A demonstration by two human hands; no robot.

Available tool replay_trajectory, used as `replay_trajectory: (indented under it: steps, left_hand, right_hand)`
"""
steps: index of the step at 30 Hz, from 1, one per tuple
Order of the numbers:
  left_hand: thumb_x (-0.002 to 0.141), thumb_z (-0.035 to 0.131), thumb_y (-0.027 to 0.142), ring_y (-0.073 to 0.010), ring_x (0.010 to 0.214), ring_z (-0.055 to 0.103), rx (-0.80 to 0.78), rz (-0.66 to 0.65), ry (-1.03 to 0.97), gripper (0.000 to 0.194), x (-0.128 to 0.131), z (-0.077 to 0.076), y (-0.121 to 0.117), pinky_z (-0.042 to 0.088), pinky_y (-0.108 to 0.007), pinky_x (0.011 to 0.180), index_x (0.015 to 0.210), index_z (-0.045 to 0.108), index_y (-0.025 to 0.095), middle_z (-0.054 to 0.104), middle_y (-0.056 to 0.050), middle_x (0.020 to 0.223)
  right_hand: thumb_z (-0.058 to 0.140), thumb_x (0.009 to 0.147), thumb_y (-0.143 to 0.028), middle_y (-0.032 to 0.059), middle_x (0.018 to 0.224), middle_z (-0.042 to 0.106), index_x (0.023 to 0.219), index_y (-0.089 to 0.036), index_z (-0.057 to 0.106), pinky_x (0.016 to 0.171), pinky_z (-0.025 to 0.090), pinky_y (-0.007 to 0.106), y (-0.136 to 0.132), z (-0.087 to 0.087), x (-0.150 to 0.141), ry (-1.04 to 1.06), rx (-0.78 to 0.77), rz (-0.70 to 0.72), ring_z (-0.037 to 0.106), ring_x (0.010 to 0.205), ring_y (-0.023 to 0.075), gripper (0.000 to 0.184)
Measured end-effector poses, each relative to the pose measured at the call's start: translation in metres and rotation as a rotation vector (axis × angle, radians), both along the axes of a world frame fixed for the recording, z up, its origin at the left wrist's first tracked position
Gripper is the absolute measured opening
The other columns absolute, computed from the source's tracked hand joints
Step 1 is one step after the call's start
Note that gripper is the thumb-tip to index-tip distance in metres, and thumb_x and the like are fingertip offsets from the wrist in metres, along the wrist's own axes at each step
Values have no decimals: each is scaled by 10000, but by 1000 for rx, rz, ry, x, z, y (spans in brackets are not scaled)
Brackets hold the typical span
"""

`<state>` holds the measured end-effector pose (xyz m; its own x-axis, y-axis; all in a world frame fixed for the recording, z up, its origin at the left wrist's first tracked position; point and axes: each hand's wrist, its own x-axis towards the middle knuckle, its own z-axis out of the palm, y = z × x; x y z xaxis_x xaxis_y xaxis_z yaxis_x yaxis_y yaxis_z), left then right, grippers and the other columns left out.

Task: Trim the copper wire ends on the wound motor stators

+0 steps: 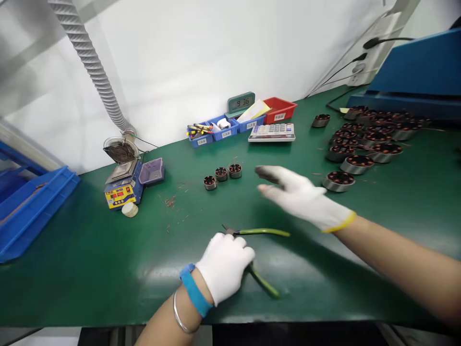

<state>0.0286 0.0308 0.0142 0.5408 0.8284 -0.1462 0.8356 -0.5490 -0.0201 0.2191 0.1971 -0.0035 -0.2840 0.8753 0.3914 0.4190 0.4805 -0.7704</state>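
My left hand (pixel 225 264), in a white glove with a blue wrist strap, is closed over the green-handled cutters (pixel 264 232) lying on the green mat. One handle sticks out to the right, the other toward the front edge. My right hand (pixel 300 197), also gloved, hovers above the mat with fingers stretched out toward the left, holding nothing. Three small wound motor stators (pixel 222 175) sit in a row just beyond it.
Many larger stators (pixel 360 144) crowd the right side. A calculator (pixel 272 132), blue and red bins (pixel 230 127) and a clock (pixel 241 102) line the back. A soldering station (pixel 124 185) and fume hose (pixel 90 62) stand left, beside a blue crate (pixel 29 206).
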Motion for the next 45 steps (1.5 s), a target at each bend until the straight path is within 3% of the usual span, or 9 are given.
replay_trajectory:
  steps: [5, 9, 14, 17, 21, 27, 35, 39, 45]
  left_hand:
    - [787, 594, 229, -251, 843, 651, -107, 227, -62, 97, -27, 11, 4, 500, -367, 795, 754, 673, 184, 713, -73, 843]
    - [761, 610, 285, -224, 708, 632, -143, 305, -156, 159, -26, 12, 3, 466, -326, 679, 633, 637, 195, 685, -55, 695]
    - [801, 623, 410, -186, 615, 608, -245, 328, -368, 298, -13, 12, -1, 444, -297, 604, 578, 586, 216, 631, -11, 619]
    - [788, 668, 461, -269, 858, 682, -105, 530, -477, 273, -15, 9, 6, 538, -364, 767, 895, 717, 214, 729, -67, 921]
    - [604, 822, 410, -391, 1307, 550, -34, 569, -636, 1066, -19, -14, 25, 475, -470, 1094, 1527, 382, 109, 561, -202, 1444]
    - [642, 769, 341, -317, 1100, 692, -160, 459, -866, 1121, -5, -39, 45, 562, -435, 981, 1595, 218, 134, 710, -120, 1232]
    - [692, 743, 240, -309, 1102, 681, -159, 340, -801, 644, -9, -32, 49, 544, -445, 1007, 1317, 593, 200, 729, -75, 1180]
    - [663, 730, 222, -354, 1400, 486, -173, 301, -730, 870, -18, -33, 46, 379, -490, 1201, 1478, 445, 120, 525, -189, 1496]
    - [432, 912, 435, -370, 1235, 586, -133, 655, -789, 1364, -6, -22, 33, 503, -484, 1071, 1574, 242, 109, 571, -187, 1361]
  right_hand:
    - [863, 633, -235, 158, 1533, 509, 1194, -176, 717, 1179, 339, 524, 24, 18, -107, -479, 216, 218, 450, 1401, 391, 583]
    - [746, 847, -263, 167, 1415, 599, 1136, -129, 713, 1132, 370, 573, 36, 19, -141, -710, 295, 222, 491, 1362, 345, 320]
    - [632, 902, -273, 187, 1371, 626, 1044, -137, 761, 1070, 463, 498, 2, 13, -86, -809, 382, 274, 562, 1279, 368, 235]
    - [589, 922, -282, 130, 1282, 682, 984, -198, 761, 1012, 516, 441, -32, 4, -41, -815, 427, 375, 611, 1222, 315, 201]
    - [455, 984, -243, 130, 1245, 709, 1020, -198, 749, 904, 567, 404, -62, -16, -11, -677, 558, 487, 658, 1146, 281, 300]
    - [476, 933, -276, 50, 1173, 749, 980, -265, 747, 804, 585, 351, -68, -6, -18, -450, 92, 423, 717, 979, 233, 276]
    - [629, 827, -420, 89, 894, 790, 947, -212, 734, 829, 633, 406, -45, 12, -19, 242, -664, 263, 748, 871, 264, 262]
    - [720, 763, -489, 102, 935, 788, 962, -219, 736, 894, 622, 443, -39, 10, -3, 431, -662, 214, 749, 926, 287, 336]
    - [767, 685, -415, 82, 1089, 778, 1068, -240, 718, 812, 626, 402, -43, 0, 4, -68, -485, 264, 742, 935, 283, 423]
